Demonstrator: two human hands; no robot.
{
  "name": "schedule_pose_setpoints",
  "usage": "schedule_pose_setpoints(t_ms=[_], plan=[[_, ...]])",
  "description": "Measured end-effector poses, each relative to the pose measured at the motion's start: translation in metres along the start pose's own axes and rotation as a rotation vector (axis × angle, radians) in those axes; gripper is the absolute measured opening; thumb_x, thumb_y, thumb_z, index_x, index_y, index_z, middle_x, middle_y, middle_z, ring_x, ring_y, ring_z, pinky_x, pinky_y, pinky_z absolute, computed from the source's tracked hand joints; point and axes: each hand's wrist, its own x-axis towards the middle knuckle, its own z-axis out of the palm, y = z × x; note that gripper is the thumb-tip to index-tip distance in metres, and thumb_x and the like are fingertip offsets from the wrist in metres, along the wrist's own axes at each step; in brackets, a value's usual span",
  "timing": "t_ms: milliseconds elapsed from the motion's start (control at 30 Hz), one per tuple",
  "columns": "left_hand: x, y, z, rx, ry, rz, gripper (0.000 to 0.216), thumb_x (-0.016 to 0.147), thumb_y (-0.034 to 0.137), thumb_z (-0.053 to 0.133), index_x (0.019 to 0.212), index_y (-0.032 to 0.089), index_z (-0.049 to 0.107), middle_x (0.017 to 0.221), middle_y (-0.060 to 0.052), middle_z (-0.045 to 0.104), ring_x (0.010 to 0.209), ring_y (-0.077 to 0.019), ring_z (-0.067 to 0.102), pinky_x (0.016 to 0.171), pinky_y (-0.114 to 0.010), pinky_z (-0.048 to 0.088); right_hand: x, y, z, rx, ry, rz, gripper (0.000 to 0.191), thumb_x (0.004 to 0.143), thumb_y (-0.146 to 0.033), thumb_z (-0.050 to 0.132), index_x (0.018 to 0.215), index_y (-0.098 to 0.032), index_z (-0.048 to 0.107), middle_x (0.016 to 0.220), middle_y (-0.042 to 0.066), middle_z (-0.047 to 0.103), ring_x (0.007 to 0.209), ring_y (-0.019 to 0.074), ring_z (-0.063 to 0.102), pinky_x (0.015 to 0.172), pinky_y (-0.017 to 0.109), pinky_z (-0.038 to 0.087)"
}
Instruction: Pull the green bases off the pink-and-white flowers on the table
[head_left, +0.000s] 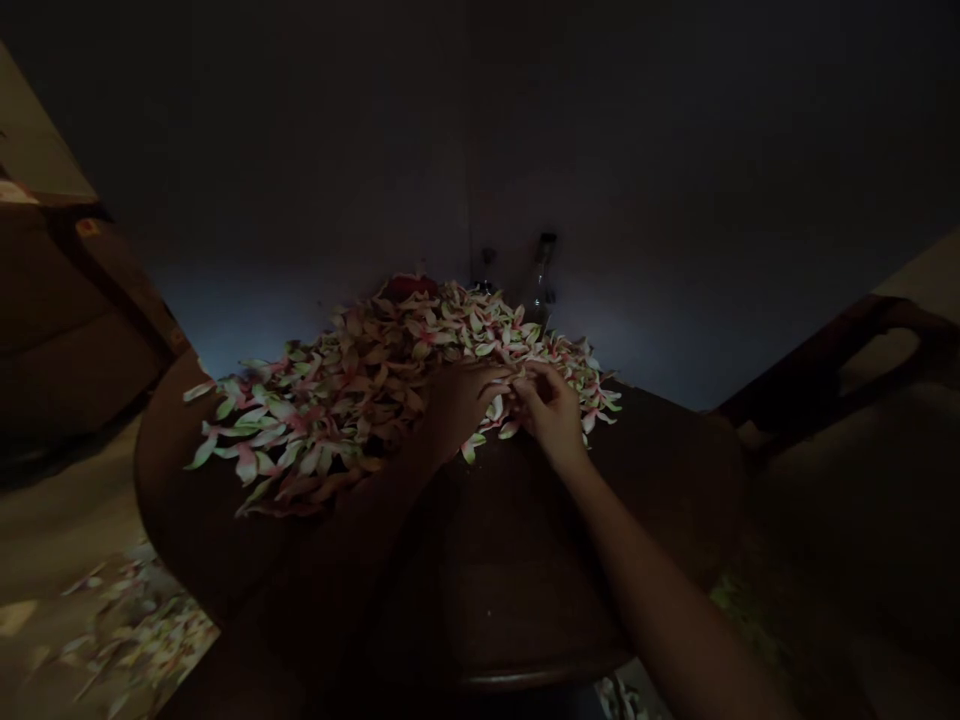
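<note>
Item 1: slim, pale, petal-like piece (497,382), material uncertain in this dim light. Location: at your meeting fingertips, over the near edge of the heap, right of its middle. Its long axis seems to run roughly crosswise, left to right; which end is the tip, you cannot tell.

Item 2: broad heap of pink, white and light-green curled petal pieces (330,410), spread across the far side of the table. Long axes lie every way; at the left fringe several tips point outward, and one below your hands points towards you.

Handling, as judged: light, thin, soft and easily creased or torn; probably little slip when dry. Take each near its thicker pink part, with light fingertip pressure, sparing the pale ends.

Item 3: your left hand (454,402), back uppermost, fingers reaching rightward and bent at the ends. Item 4: your right hand (559,412), index finger and thumb curled towards each other. Whether either hand pinches the piece firmly, you cannot tell.

Surroundings: dark brown, round-edged table (517,570); clear glass bottle with dark cap (541,285), behind the heap; red object (410,287), partly hidden; scattered pale petals (169,630) on the floor, left.
</note>
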Motion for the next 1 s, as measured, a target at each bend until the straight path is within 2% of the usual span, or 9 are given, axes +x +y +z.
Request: schedule_pose_setpoints(t_ms=[100,267,467,600,833,1000], plan=[[0.001,0.008,-0.001,-0.038,0.008,-0.055,0.023,0.088,0.021,0.064,0.107,0.026,0.075,0.103,-0.004,0.076,0.099,-0.019,0.067,0.092,-0.032,0.049,0.002,-0.005,-0.005,-0.065,0.002,-0.022,0.029,0.077,-0.043,0.073,0.095,-0.022,0.067,0.076,0.0,0.065,0.066,0.0145,0.059,0.063,0.029,0.051],[0.001,0.009,0.001,-0.052,0.001,-0.109,0.017,0.086,0.024,0.065,0.097,0.025,0.077,0.096,-0.003,0.076,0.09,-0.0185,0.068,0.086,-0.03,0.051,-0.001,-0.011,-0.008,-0.123,0.031,-0.058,0.021,0.078,-0.04,0.072,0.082,-0.02,0.069,0.067,-0.001,0.064,0.062,0.0138,0.058,0.063,0.028,0.048],[0.001,0.003,0.001,-0.14,-0.067,-0.099,0.017,0.087,0.026,0.063,0.093,0.025,0.079,0.091,-0.002,0.077,0.084,-0.0173,0.068,0.079,-0.027,0.051,0.002,-0.016,-0.007,-0.081,0.039,-0.017,0.019,0.073,-0.037,0.074,0.079,-0.02,0.068,0.064,-0.002,0.064,0.057,0.0124,0.056,0.055,0.026,0.046],[0.003,0.009,-0.001,-0.184,-0.089,-0.158,0.018,0.086,0.027,0.064,0.096,0.026,0.079,0.089,-0.001,0.077,0.086,-0.0174,0.069,0.08,-0.026,0.053,0.003,-0.021,-0.006,-0.026,0.063,-0.004,0.018,0.069,-0.034,0.075,0.076,-0.021,0.066,0.06,-0.003,0.061,0.05,0.0105,0.051,0.048,0.024,0.042],[0.003,0.013,-0.003,-0.252,-0.049,-0.211,0.02,0.083,0.027,0.068,0.1,0.028,0.079,0.093,-0.001,0.078,0.086,-0.0175,0.071,0.084,-0.028,0.055,0.002,-0.027,-0.005,-0.024,0.066,-0.005,0.015,0.069,-0.033,0.075,0.072,-0.022,0.065,0.054,-0.004,0.055,0.043,0.0085,0.043,0.043,0.025,0.039],[0.002,0.01,-0.003,-0.267,-0.053,-0.234,0.019,0.082,0.027,0.068,0.099,0.028,0.079,0.093,-0.001,0.078,0.086,-0.0181,0.071,0.084,-0.029,0.056,0.001,-0.028,-0.006,-0.025,0.051,-0.004,0.016,0.07,-0.034,0.074,0.076,-0.022,0.065,0.055,-0.004,0.058,0.042,0.0078,0.042,0.043,0.025,0.039]])
